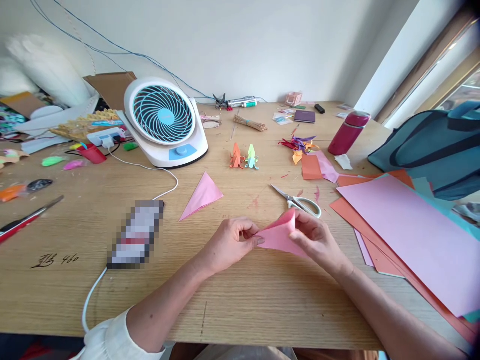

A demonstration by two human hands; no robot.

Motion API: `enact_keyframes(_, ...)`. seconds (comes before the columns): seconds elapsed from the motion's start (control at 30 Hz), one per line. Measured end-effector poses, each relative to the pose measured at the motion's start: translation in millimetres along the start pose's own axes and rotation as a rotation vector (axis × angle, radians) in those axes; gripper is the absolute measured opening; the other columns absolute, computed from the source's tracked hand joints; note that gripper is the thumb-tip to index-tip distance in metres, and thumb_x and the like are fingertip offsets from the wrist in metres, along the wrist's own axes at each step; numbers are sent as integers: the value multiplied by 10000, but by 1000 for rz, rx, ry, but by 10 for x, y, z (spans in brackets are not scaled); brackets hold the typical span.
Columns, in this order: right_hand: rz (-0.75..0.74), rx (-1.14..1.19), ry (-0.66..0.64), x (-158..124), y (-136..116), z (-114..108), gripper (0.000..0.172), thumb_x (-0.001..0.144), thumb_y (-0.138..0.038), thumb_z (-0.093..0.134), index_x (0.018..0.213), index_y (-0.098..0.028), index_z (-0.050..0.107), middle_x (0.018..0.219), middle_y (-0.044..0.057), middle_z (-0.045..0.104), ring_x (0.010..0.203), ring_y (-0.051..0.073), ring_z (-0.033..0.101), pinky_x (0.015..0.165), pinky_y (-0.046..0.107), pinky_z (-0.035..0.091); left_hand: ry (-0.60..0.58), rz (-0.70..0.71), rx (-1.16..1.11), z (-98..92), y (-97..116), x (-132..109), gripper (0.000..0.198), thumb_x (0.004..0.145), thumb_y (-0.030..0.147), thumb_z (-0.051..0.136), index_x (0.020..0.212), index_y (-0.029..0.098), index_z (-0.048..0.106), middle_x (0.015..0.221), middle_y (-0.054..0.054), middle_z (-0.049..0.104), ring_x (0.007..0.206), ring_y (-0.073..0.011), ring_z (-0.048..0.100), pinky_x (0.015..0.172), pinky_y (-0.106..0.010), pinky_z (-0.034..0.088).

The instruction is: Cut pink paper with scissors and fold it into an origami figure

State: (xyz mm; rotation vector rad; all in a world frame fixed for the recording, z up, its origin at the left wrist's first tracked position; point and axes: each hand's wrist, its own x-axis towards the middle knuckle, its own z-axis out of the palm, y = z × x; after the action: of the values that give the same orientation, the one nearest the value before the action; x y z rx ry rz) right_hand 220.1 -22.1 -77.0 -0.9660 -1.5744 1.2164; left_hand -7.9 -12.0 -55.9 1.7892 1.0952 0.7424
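Note:
Between my two hands, just above the front of the table, is a folded piece of pink paper (279, 236). My left hand (236, 242) pinches its left corner between thumb and fingers. My right hand (317, 239) grips the right side, where the layers stand apart and curve open at the top. A second pink paper (202, 195), folded to a triangle, lies flat beyond my left hand. Scissors (300, 202) with white handles rest just beyond my right hand, partly hidden by it. Two small folded paper figures, one orange (236, 156) and one green (251, 157), stand farther back.
Large pink paper sheets (408, 235) and orange ones are stacked at right, near a maroon bottle (349, 132) and a blue bag (431, 150). A white fan (165, 120) stands back left. A blurred phone (137, 235) with a cable lies left, and a knife (30, 220) farther left.

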Motion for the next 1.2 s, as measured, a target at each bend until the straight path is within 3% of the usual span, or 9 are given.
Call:
enact_keyframes(0.13,-11,265,211,61,49,-32,576,861,-719,473,1188,-270,624,1083,84,632,946,238,582,815,362,491,104,-131,-367,-1,-46,55,298,772,414,725,703,138,636,657,25,572,629,-103,473,608,-222,341)
enact_keyframes(0.2,29,301,207,79,50,40,536,850,-703,509,1128,-268,654,1002,74,646,890,226,587,791,360,500,178,-142,-490,45,-35,69,338,750,450,742,696,136,631,650,25,567,637,-101,464,630,-222,347)
enact_keyframes(0.27,53,256,138,73,18,162,360,803,-561,688,975,-245,689,897,51,650,826,199,581,760,323,496,232,-136,-524,125,-21,69,360,738,462,756,670,135,622,622,32,541,620,-94,438,621,-219,340)
enact_keyframes(0.33,85,253,107,52,-31,296,283,770,-473,758,889,-227,685,828,33,646,757,173,566,721,298,489,235,-120,-507,223,-18,60,371,744,474,754,670,134,627,619,28,536,615,-95,434,606,-218,340)
enact_keyframes(0.5,138,346,257,12,-72,455,306,719,-446,801,696,-193,632,645,-10,578,621,128,500,635,264,456,212,-76,-343,419,-33,43,395,787,512,709,682,135,651,628,9,560,610,-109,457,587,-223,366)
enact_keyframes(0.67,184,376,349,11,-7,416,303,674,-432,832,690,-182,662,616,-17,589,597,122,492,616,263,450,223,-31,-258,482,-30,67,382,831,495,667,696,139,639,636,9,569,609,-107,448,584,-219,370)
enact_keyframes(0.87,186,420,362,29,-11,397,278,621,-361,875,762,-179,719,763,30,709,716,165,589,710,296,487,241,-13,-224,489,-8,73,380,840,464,655,651,151,554,617,32,476,612,-100,405,573,-210,346)
enact_keyframes(1.07,183,444,384,51,-35,348,278,628,-365,868,773,-177,723,764,28,706,740,182,607,743,314,498,238,-8,-174,479,-18,48,365,849,408,632,620,169,480,601,50,398,595,-94,353,560,-208,305)
enact_keyframes(1.2,147,437,388,51,-33,295,239,666,-352,849,753,-181,706,766,22,682,734,174,584,734,305,494,215,-7,-185,476,-12,39,327,853,376,624,634,170,494,619,46,433,607,-99,372,575,-209,317)
